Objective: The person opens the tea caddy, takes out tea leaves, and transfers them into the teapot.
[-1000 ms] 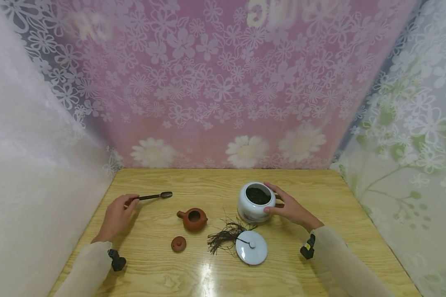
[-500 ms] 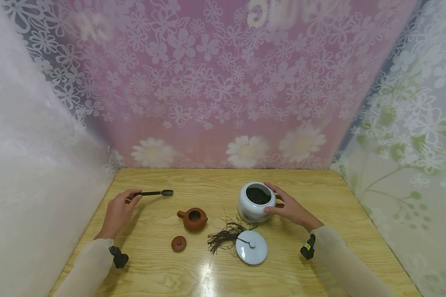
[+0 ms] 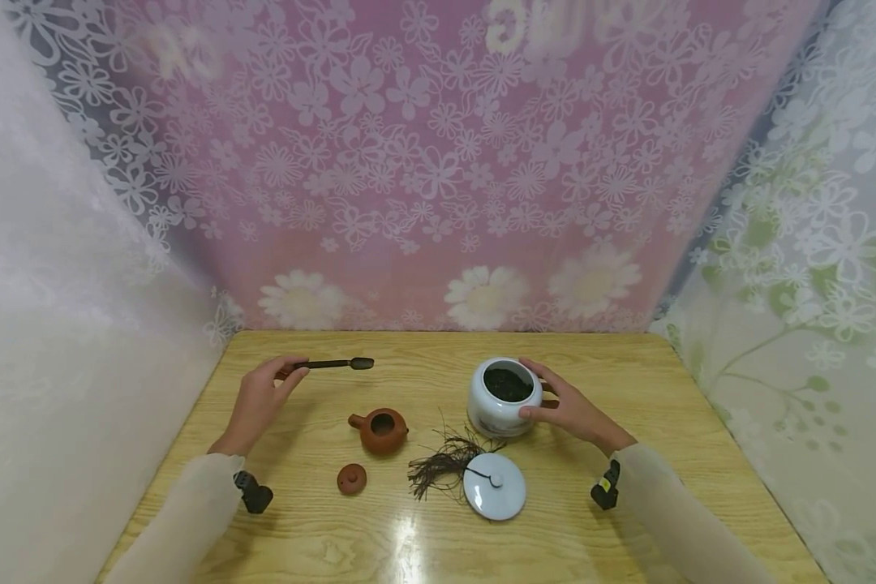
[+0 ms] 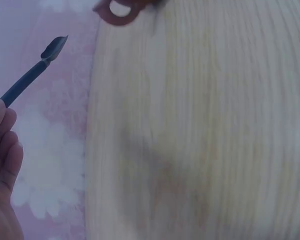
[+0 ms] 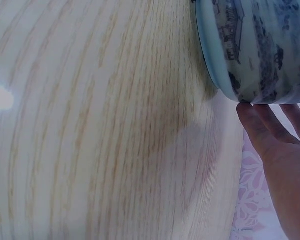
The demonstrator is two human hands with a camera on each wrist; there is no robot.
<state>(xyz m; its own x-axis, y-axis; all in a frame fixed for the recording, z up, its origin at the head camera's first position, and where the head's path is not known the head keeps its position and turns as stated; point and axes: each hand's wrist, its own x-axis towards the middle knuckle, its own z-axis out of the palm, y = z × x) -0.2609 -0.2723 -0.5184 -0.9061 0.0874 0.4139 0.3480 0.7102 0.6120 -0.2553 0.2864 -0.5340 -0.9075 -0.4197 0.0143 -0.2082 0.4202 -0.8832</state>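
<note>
My left hand (image 3: 259, 399) pinches the end of a dark-handled tea scoop (image 3: 328, 364), held level above the table's left side. In the left wrist view the scoop's small hollow blade (image 4: 54, 47) points away from the fingers. A white porcelain jar (image 3: 491, 418), uncovered, holds dark tea leaves (image 3: 508, 384). Round its right side curves my right hand (image 3: 569, 412), thumb near the front and fingers behind. The right wrist view shows fingertips (image 5: 246, 112) against the jar's printed wall. Between the hands stands a lidless brown clay teapot (image 3: 383, 442).
The teapot's small brown lid (image 3: 351, 479) lies in front of it. A white jar lid (image 3: 495, 499) lies before the jar, with a dark stringy tassel (image 3: 438, 470) beside it. Floral curtains (image 3: 438, 162) enclose the wooden table (image 3: 299, 527) behind and on both sides.
My left hand has carried the tea scoop to the right and farther back over the table. My right hand stays at the jar, and the jar, teapot and lids have not moved.
</note>
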